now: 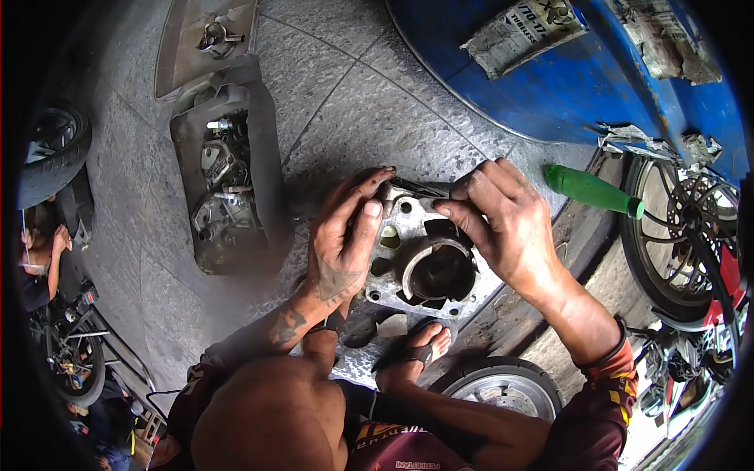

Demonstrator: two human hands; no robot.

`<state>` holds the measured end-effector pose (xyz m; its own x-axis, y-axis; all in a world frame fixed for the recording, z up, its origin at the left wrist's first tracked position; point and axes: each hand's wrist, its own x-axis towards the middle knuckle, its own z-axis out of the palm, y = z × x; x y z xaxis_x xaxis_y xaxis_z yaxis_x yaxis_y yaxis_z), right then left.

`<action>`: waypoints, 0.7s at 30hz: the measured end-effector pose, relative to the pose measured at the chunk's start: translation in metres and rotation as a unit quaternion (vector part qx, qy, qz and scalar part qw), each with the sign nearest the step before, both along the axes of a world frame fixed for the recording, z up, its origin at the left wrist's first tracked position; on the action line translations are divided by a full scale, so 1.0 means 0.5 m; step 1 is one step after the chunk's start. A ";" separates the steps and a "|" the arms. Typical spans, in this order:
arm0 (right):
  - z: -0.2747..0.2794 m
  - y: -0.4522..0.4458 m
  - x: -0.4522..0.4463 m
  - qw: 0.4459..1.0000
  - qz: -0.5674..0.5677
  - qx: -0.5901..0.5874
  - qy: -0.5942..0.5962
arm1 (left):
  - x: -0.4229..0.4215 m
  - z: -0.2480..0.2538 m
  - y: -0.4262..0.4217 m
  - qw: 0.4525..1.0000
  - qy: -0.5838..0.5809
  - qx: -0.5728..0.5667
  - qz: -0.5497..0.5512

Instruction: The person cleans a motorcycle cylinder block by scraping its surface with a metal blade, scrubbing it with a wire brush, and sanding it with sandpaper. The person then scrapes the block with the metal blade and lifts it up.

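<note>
A grey metal engine cylinder block [389,294] with a large round bore is held up in front of me, its flat face with several holes toward the camera. My left hand [345,235] grips its upper left edge, thumb on the near face and fingers behind. At the upper right edge is my right hand [503,220], its fingers curled and its thumb and forefinger pinched at the block's rim. Whether a small part sits in that pinch is hidden. A thin dark edge shows along the block's top between the hands.
A grey container [267,157] with metal engine parts stands on the floor at left. A blue drum [487,94], a green bottle [589,188] and a motorcycle wheel [636,235] are at right. Another wheel [503,392] lies below. Another person's hand [60,239] shows far left.
</note>
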<state>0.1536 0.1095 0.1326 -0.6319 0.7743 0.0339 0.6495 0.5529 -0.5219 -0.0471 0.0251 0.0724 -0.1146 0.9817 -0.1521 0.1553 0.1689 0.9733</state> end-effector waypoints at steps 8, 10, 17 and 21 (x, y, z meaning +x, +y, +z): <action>-0.006 -0.009 0.004 0.999 -0.012 -0.011 0.036 | 0.001 -0.011 -0.002 0.999 -0.002 0.045 0.003; -0.011 -0.013 0.005 0.999 -0.025 -0.007 0.047 | 0.000 -0.010 -0.002 0.999 -0.002 0.039 0.001; -0.021 -0.023 0.005 0.998 -0.029 0.018 0.050 | 0.001 -0.006 0.001 1.000 -0.004 0.017 0.003; -0.021 -0.023 0.006 0.997 -0.032 0.018 0.071 | -0.001 -0.009 0.001 0.999 0.009 0.044 0.002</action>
